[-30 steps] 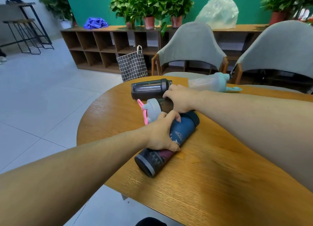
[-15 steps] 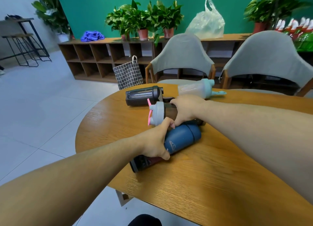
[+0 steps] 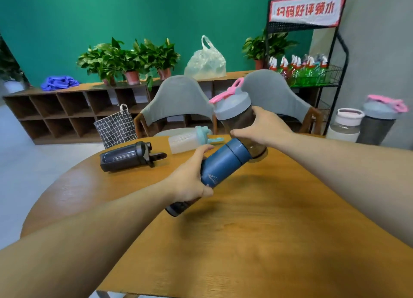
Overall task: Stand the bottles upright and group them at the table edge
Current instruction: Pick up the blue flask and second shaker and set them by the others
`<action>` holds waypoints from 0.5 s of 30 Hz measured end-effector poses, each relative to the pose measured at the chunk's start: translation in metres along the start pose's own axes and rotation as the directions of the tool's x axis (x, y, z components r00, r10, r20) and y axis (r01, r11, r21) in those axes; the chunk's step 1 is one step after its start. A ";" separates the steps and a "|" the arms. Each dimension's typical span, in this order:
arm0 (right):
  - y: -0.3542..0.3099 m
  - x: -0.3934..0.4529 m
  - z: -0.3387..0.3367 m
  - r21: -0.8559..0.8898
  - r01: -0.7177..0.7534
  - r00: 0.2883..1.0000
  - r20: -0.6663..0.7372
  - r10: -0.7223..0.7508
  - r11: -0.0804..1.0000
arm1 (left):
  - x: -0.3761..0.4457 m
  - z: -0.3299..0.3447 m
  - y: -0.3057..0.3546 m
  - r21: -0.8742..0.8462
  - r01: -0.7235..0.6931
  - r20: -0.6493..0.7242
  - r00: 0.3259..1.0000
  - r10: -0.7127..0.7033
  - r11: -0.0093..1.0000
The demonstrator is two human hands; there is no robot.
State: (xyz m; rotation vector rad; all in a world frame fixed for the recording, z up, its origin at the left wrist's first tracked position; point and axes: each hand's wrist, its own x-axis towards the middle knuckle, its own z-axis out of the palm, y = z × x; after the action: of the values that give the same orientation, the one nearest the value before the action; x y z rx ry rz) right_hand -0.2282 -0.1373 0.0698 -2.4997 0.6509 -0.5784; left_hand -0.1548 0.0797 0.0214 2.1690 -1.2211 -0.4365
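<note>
My left hand (image 3: 190, 181) grips a dark blue bottle (image 3: 223, 163), lifted and tilted with its cap end up to the right. My right hand (image 3: 266, 128) holds a smoky bottle with a grey lid and pink loop (image 3: 233, 106) almost upright, its base near the round wooden table (image 3: 257, 242). A black shaker bottle (image 3: 125, 157) lies on its side at the far left. Behind it, a clear bottle with a teal lid (image 3: 190, 139) also lies flat. Two bottles stand upright at the far right: a white-lidded one (image 3: 346, 124) and a grey one with a pink loop (image 3: 380, 121).
Two grey chairs (image 3: 176, 101) stand behind the table. A checked bag (image 3: 116, 128) leans by a low wooden shelf (image 3: 67, 110) with potted plants and a plastic bag. A black wire rack (image 3: 312, 74) of green bottles stands at the right.
Both hands have lifted their bottles off the table. The grey-lidded bottle went from lying flat to nearly upright, and the blue one tilted up. My view has swung to the right.
</note>
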 end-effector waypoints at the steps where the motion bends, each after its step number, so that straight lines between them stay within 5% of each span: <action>1: 0.013 -0.004 -0.011 0.029 -0.020 0.999 -0.032 0.021 0.999 | 0.007 0.007 0.009 -0.018 -0.011 -0.007 1.000 0.011 1.000; 15: 0.212 -0.082 -0.118 0.185 -0.334 0.912 -0.185 0.366 0.924 | 0.121 0.129 0.142 -0.422 -0.123 -0.086 0.992 0.095 0.898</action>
State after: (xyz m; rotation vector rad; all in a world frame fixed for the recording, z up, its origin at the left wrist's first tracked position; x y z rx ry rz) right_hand -0.4231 -0.2965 0.0242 -2.1261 1.0712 -0.7354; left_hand -0.2552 -0.1240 0.0156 1.7186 -1.0867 -0.5286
